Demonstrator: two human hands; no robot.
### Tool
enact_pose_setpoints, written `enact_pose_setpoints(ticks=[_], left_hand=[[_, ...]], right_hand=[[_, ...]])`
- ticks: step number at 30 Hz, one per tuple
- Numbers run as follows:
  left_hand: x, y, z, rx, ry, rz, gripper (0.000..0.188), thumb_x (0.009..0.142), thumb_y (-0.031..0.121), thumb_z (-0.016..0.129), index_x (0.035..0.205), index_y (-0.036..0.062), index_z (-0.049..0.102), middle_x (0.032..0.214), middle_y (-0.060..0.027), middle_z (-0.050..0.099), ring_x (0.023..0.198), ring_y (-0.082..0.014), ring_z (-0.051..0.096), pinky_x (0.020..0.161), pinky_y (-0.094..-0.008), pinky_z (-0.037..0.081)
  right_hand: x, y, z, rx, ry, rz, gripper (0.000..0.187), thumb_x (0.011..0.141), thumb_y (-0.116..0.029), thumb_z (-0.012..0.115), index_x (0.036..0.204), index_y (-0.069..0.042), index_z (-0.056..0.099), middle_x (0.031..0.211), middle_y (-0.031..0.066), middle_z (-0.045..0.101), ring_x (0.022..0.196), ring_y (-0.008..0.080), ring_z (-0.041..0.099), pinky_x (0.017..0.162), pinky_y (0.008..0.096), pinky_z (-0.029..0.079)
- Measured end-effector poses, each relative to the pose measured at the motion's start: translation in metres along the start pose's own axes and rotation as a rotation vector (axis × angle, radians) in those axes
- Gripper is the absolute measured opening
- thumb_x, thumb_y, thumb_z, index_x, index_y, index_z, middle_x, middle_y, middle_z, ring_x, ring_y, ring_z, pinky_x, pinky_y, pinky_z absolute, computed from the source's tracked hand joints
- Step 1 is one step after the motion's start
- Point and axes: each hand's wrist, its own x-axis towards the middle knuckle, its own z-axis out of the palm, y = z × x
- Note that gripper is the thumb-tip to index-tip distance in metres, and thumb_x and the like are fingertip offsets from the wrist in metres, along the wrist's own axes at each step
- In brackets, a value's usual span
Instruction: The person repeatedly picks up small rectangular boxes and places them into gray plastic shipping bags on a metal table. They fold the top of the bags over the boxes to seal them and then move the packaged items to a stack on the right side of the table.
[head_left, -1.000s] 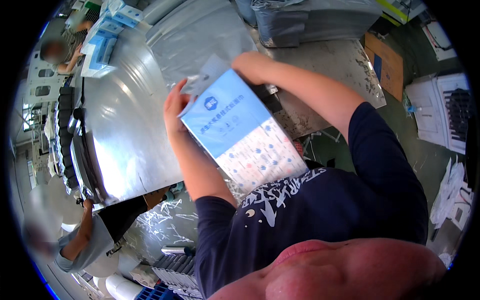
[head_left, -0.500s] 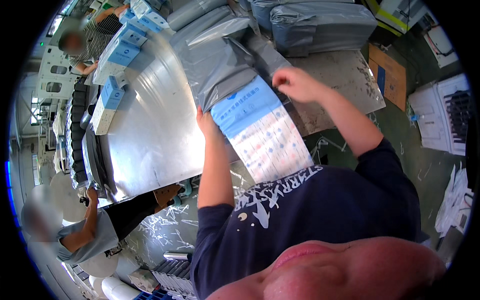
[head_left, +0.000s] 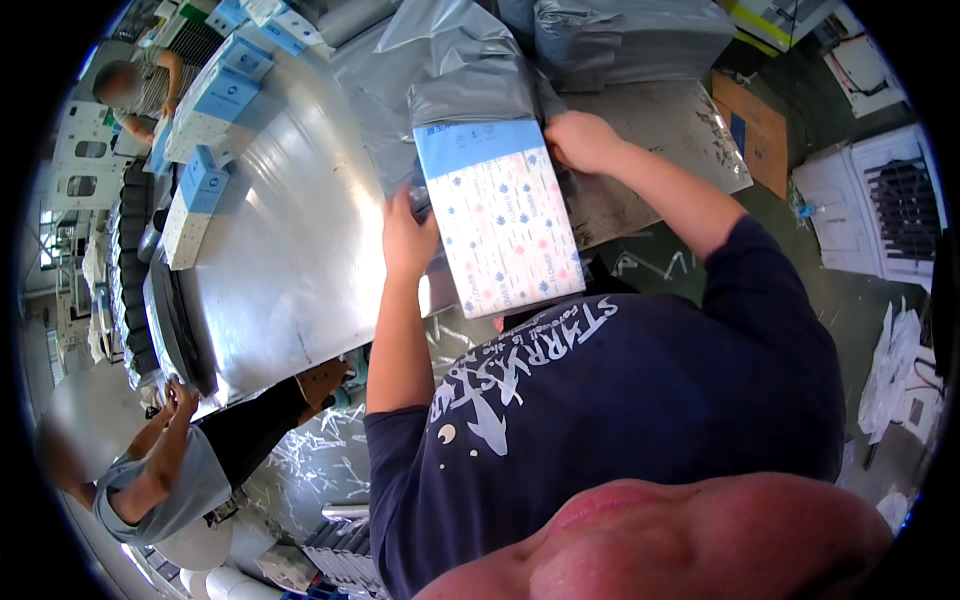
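A tissue pack (head_left: 505, 220), white with a small printed pattern and a blue band, stands out of a grey plastic bag (head_left: 470, 90). Its far end is hidden inside the bag, while the near end reaches over the table's edge toward my chest. My left hand (head_left: 408, 238) is beside the pack's left side, fingers apart; whether it touches the pack is hard to make out. At the right of the bag's mouth, my right hand (head_left: 588, 142) is closed on the bag's edge, its fingertips partly hidden.
Filled grey bags (head_left: 630, 50) lie at the far side of the metal table (head_left: 280, 230). More blue-and-white packs (head_left: 195, 200) stand to the left. Two people work there, one (head_left: 165, 480) near and one (head_left: 150, 85) far. Cardboard (head_left: 755, 135) is at right.
The bag has come further over the pack, covering most of its blue band. The pack has turned straighter. My right hand has closed on the bag's edge; my left hand has moved slightly down and left.
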Motion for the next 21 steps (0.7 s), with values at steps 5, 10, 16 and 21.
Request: enact_pose_setpoints(ticks=[5, 10, 16, 21], left_hand=[[0.086, -0.007, -0.013, 0.317, -0.228, 0.204, 0.046, 0.075, 0.034, 0.064, 0.106, -0.0006, 0.06, 0.091, -0.0203, 0.064, 0.09, -0.0372, 0.061, 0.075, -0.0433, 0.049], [0.067, 0.014, 0.0, 0.294, -0.203, 0.09, 0.038, 0.075, 0.037, 0.062, 0.085, 0.0009, 0.065, 0.087, -0.0211, 0.065, 0.085, -0.0387, 0.062, 0.073, -0.0456, 0.049], [-0.069, 0.013, 0.005, 0.359, -0.577, 0.214, 0.025, 0.078, 0.018, 0.055, 0.096, 0.0024, 0.063, 0.092, -0.0168, 0.062, 0.09, -0.0311, 0.059, 0.077, -0.0437, 0.047], [-0.097, 0.037, -0.026, -0.017, -0.832, 0.294, 0.044, 0.079, 0.027, 0.062, 0.118, 0.0071, 0.058, 0.119, -0.0219, 0.055, 0.112, -0.0364, 0.052, 0.093, -0.0405, 0.042]], right_hand=[[0.044, -0.014, -0.03, -0.098, -0.142, 0.11, 0.024, 0.071, -0.022, 0.059, 0.082, -0.004, 0.068, 0.089, 0.0168, 0.066, 0.084, 0.0346, 0.063, 0.069, 0.044, 0.05], [0.037, -0.01, -0.012, -0.082, 0.025, 0.025, 0.014, 0.071, -0.011, 0.057, 0.076, -0.004, 0.068, 0.083, 0.0179, 0.065, 0.081, 0.036, 0.063, 0.067, 0.044, 0.051], [-0.049, -0.014, 0.006, -0.003, -0.305, -0.019, 0.012, 0.069, -0.009, 0.059, 0.075, -0.003, 0.066, 0.082, 0.0176, 0.064, 0.083, 0.035, 0.062, 0.068, 0.0429, 0.051], [-0.104, -0.03, -0.006, 0.011, -0.573, -0.244, 0.016, 0.061, -0.01, 0.063, 0.073, -0.001, 0.065, 0.074, 0.0213, 0.062, 0.074, 0.0369, 0.062, 0.066, 0.0458, 0.049]])
